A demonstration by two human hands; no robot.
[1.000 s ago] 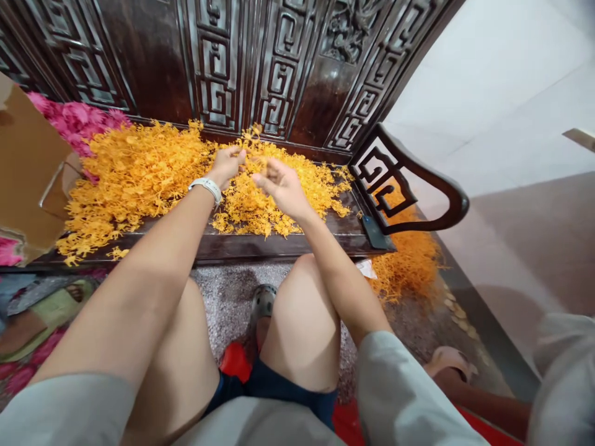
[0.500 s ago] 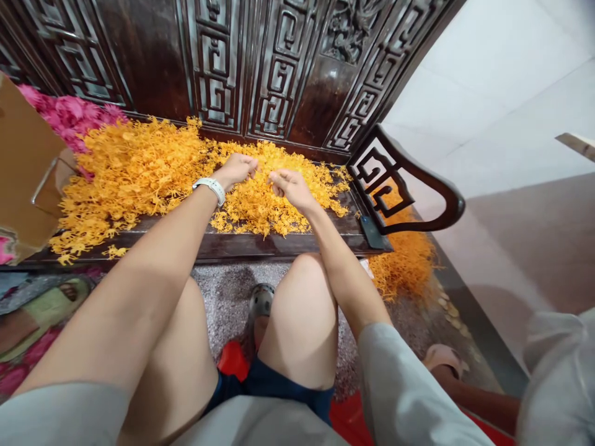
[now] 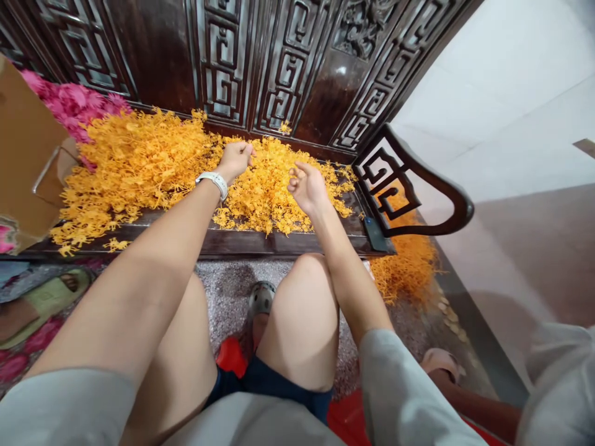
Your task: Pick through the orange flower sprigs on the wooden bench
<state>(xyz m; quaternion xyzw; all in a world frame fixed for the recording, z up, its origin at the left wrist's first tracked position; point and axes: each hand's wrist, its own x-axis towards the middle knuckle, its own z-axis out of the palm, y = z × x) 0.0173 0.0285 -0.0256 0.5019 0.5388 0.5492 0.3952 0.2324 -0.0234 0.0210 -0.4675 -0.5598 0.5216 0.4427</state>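
Over the yellow pile (image 3: 263, 201) of small spiky plastic flower pieces, my left hand (image 3: 235, 161), with a white watch (image 3: 214, 182) on its wrist, has thumb and fingers pinched together. Whatever is between them is too small to make out. To its right, my right hand (image 3: 309, 188) is turned partly up with its fingers apart, and I see nothing in it. A single yellow flower piece (image 3: 285, 127) appears beyond the hands, against the lower backrest, apart from both.
A larger orange-yellow heap (image 3: 139, 167) and pink flower pieces (image 3: 77, 105) lie left, beside a cardboard box (image 3: 28, 161). A dark phone-like object (image 3: 373, 233) rests by the carved armrest (image 3: 458, 207). Orange strands (image 3: 406, 269) are on the floor. Other people's feet show at both sides.
My hands have moved apart; the right one has opened and shifted right. One yellow piece now shows by the backrest, where none was before. The left hand stays pinched.
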